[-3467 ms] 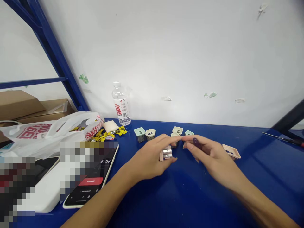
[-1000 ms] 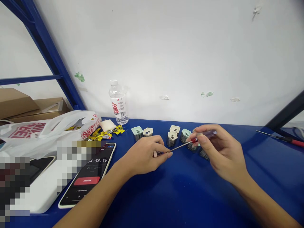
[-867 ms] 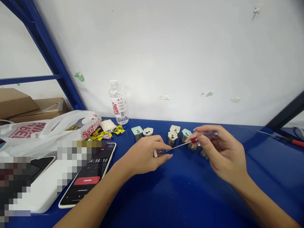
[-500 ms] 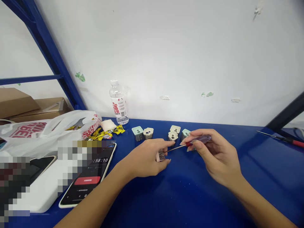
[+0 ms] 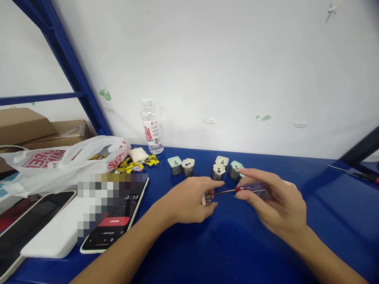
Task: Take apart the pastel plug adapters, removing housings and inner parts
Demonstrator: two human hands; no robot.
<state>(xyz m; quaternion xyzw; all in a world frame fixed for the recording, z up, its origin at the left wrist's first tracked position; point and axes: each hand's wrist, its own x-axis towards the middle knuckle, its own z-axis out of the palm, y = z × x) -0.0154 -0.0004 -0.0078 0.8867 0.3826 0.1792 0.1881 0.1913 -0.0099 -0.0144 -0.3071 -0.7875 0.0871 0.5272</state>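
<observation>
The work sits on a blue metal surface (image 5: 266, 252) pushed against a white wall (image 5: 237, 71) with scuffed, patched spots. A blue steel shelf frame (image 5: 69, 67) rises at the upper left, with cardboard boxes (image 5: 26, 128) behind it. Along the left side lie a white plastic bag with red print (image 5: 59, 161), a scatter of yellow candy wrappers (image 5: 132, 163), a small white pad (image 5: 138, 154), and a water bottle (image 5: 152, 128) standing upright against the wall. At the lower left are a white slab-like device (image 5: 56, 227), partly pixelated, and a phone (image 5: 114, 217) showing a timer, with another dark-screened phone (image 5: 29, 221) at the corner. A red-handled screwdriver (image 5: 353, 174) lies at the far right edge.

The left hand (image 5: 188, 199) has a narrow grip, pinching a small pink-and-metal pencil sharpener (image 5: 207, 199) at its fingertips. The right hand (image 5: 280, 205) holds a slim screwdriver (image 5: 251, 190) with a clear purple handle and red collar in a narrow grip. Its thin shaft runs left, and the tip meets the sharpener. Just beyond the hands, toward the wall, stand four small metal blocks with mint or cream caps (image 5: 218, 171), in a loose group (image 5: 176, 165).
</observation>
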